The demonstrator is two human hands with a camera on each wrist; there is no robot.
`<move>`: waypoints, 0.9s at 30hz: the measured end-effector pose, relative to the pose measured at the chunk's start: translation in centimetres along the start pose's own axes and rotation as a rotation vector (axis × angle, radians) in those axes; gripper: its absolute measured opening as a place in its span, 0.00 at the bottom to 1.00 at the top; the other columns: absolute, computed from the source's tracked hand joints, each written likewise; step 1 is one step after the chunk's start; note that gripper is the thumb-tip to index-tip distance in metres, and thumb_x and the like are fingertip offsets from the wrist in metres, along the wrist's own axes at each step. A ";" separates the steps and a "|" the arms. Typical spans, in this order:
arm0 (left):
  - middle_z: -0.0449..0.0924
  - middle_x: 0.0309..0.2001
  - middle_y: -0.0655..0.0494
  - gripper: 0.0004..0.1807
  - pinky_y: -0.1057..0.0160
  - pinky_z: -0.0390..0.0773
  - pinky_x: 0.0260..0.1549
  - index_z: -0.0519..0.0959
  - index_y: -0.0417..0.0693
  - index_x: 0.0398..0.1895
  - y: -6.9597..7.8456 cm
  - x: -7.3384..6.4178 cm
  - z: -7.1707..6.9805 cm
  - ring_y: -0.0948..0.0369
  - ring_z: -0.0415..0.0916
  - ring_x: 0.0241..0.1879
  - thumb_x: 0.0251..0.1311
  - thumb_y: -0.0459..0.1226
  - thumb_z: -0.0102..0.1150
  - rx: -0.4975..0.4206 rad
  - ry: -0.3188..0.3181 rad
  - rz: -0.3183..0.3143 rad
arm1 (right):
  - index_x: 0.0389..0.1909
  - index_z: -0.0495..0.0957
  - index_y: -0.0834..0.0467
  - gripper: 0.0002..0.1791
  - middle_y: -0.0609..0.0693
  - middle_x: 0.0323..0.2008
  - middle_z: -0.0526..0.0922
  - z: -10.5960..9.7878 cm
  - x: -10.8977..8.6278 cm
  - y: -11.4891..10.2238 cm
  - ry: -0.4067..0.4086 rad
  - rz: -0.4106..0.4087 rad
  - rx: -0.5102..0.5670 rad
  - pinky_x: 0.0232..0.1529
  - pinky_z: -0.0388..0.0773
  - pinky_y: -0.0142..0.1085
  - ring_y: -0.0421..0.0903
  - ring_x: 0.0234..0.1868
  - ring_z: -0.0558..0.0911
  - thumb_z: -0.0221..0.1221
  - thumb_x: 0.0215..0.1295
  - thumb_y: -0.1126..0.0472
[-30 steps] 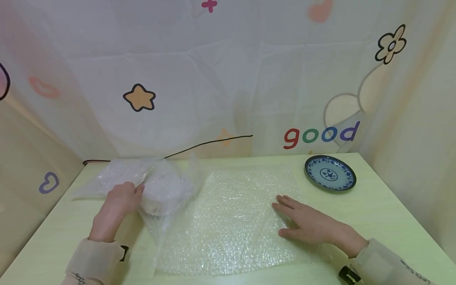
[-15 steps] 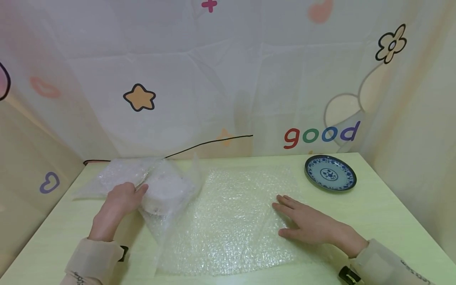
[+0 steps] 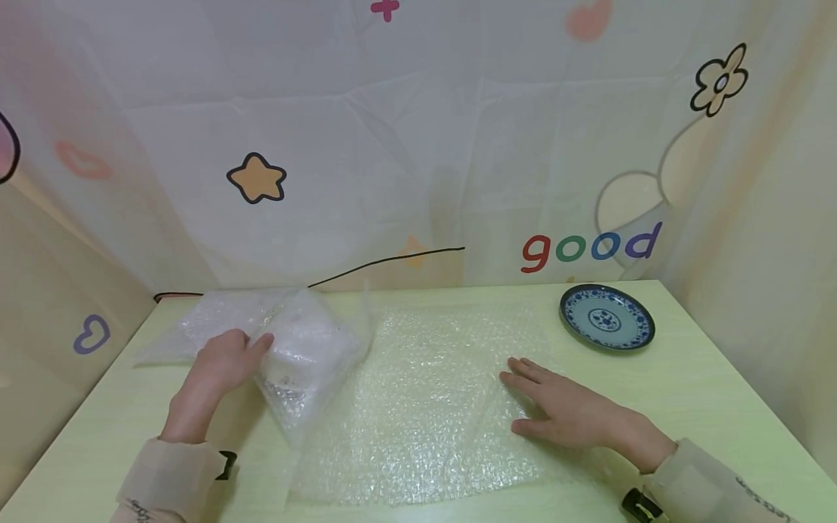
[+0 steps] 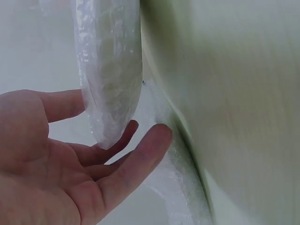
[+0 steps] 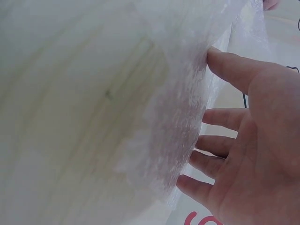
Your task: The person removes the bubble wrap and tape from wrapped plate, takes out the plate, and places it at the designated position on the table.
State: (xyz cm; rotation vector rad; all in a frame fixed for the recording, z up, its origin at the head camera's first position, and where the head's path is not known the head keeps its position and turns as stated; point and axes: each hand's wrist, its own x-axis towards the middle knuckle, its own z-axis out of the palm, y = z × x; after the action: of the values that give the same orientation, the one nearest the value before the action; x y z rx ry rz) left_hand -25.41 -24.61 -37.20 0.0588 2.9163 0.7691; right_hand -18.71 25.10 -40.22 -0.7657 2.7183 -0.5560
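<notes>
My left hand is at a bubble-wrapped bundle on the table's left side, with a pale round shape showing through the plastic. In the left wrist view, the thumb meets the bundle's side, and the other fingers extend loosely below its rounded edge, uncurled. My right hand rests with spread, nearly straight fingers on the right part of a flat bubble wrap sheet. In the right wrist view its fingertips press on the sheet's surface.
A blue-and-white patterned plate with a dark rim lies at the back right. Another flat bubble-wrap parcel lies behind the left hand. A printed curtain hangs along the table's back edge.
The left thumb has moved away from the fingers, loosening that hand. The wrap around the bundle has shifted slightly, its top drifting right. The right hand has stayed in place.
</notes>
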 end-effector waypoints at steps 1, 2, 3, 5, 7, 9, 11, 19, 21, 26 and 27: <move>0.72 0.32 0.43 0.30 0.56 0.70 0.30 0.71 0.25 0.43 -0.1 0.0 0.0 0.49 0.71 0.33 0.78 0.51 0.44 -0.013 0.001 -0.003 | 0.77 0.62 0.62 0.42 0.64 0.79 0.54 0.0 0.0 0.0 0.000 0.001 0.000 0.72 0.57 0.60 0.64 0.78 0.54 0.62 0.72 0.43; 0.72 0.34 0.43 0.31 0.56 0.71 0.30 0.71 0.25 0.46 -0.1 0.0 0.0 0.48 0.71 0.34 0.78 0.52 0.44 -0.026 0.003 -0.005 | 0.77 0.62 0.62 0.42 0.64 0.79 0.54 0.0 0.0 0.0 0.000 0.001 0.000 0.72 0.57 0.60 0.64 0.78 0.54 0.62 0.72 0.43; 0.72 0.35 0.42 0.32 0.55 0.71 0.31 0.70 0.24 0.48 -0.1 0.0 0.0 0.48 0.71 0.35 0.78 0.52 0.44 -0.037 0.006 -0.007 | 0.77 0.62 0.62 0.42 0.64 0.79 0.54 0.0 0.0 0.0 0.000 0.000 0.000 0.72 0.57 0.60 0.64 0.78 0.54 0.62 0.72 0.43; 0.74 0.39 0.37 0.35 0.52 0.74 0.35 0.68 0.22 0.52 -0.1 0.0 -0.1 0.46 0.72 0.38 0.78 0.53 0.44 -0.062 0.014 -0.011 | 0.78 0.62 0.62 0.42 0.64 0.79 0.54 0.0 0.0 0.1 0.001 0.001 -0.002 0.72 0.56 0.60 0.64 0.78 0.53 0.62 0.72 0.43; 0.75 0.45 0.31 0.38 0.48 0.76 0.39 0.66 0.20 0.58 0.0 0.0 -0.1 0.43 0.74 0.41 0.78 0.54 0.45 -0.088 0.025 -0.016 | 0.78 0.62 0.62 0.42 0.63 0.79 0.54 0.0 0.0 0.1 0.002 0.000 -0.002 0.72 0.56 0.60 0.64 0.78 0.53 0.62 0.72 0.43; 0.75 0.52 0.27 0.40 0.45 0.77 0.42 0.63 0.19 0.63 0.1 -0.1 -0.1 0.42 0.76 0.44 0.77 0.54 0.45 -0.109 0.037 -0.015 | 0.78 0.61 0.62 0.42 0.63 0.79 0.54 0.1 0.0 0.1 0.002 0.001 0.000 0.72 0.56 0.60 0.64 0.78 0.53 0.62 0.72 0.43; 0.74 0.55 0.25 0.41 0.43 0.78 0.44 0.61 0.19 0.66 0.1 -0.1 -0.1 0.41 0.77 0.46 0.77 0.54 0.46 -0.129 0.052 -0.011 | 0.78 0.61 0.62 0.42 0.63 0.79 0.54 0.1 0.0 0.2 0.002 0.000 0.002 0.72 0.56 0.60 0.64 0.78 0.53 0.62 0.72 0.43; 0.81 0.39 0.39 0.38 0.54 0.77 0.34 0.66 0.23 0.64 0.1 0.0 -0.3 0.51 0.80 0.34 0.76 0.54 0.50 -0.177 0.117 0.019 | 0.77 0.62 0.62 0.42 0.64 0.79 0.54 0.1 0.1 0.1 0.003 -0.004 -0.003 0.72 0.57 0.60 0.64 0.78 0.54 0.61 0.72 0.42; 0.81 0.34 0.44 0.38 0.57 0.76 0.32 0.67 0.22 0.64 0.2 0.0 -0.4 0.54 0.80 0.31 0.76 0.54 0.51 -0.190 0.123 0.025 | 0.77 0.62 0.62 0.42 0.64 0.79 0.54 0.1 0.1 0.1 0.003 -0.004 -0.005 0.72 0.57 0.60 0.64 0.78 0.54 0.61 0.72 0.43; 0.81 0.34 0.46 0.39 0.58 0.75 0.32 0.65 0.22 0.68 0.4 -0.2 -0.6 0.56 0.80 0.29 0.75 0.52 0.53 -0.212 0.132 0.032 | 0.77 0.62 0.62 0.42 0.64 0.79 0.54 0.0 0.0 0.0 0.002 -0.002 -0.004 0.72 0.57 0.60 0.64 0.78 0.54 0.61 0.72 0.43; 0.81 0.34 0.46 0.39 0.58 0.75 0.31 0.65 0.22 0.68 0.5 -0.2 -0.6 0.56 0.80 0.29 0.75 0.52 0.53 -0.213 0.132 0.032 | 0.77 0.62 0.62 0.42 0.64 0.79 0.54 0.0 0.0 0.0 0.002 -0.002 -0.005 0.72 0.57 0.60 0.64 0.78 0.54 0.61 0.72 0.43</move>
State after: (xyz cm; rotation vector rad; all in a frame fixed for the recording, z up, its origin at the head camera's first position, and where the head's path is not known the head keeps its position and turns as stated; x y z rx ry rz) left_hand -25.30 -24.49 -36.44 0.0363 2.9411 1.1247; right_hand -18.71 25.07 -40.24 -0.7700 2.7215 -0.5513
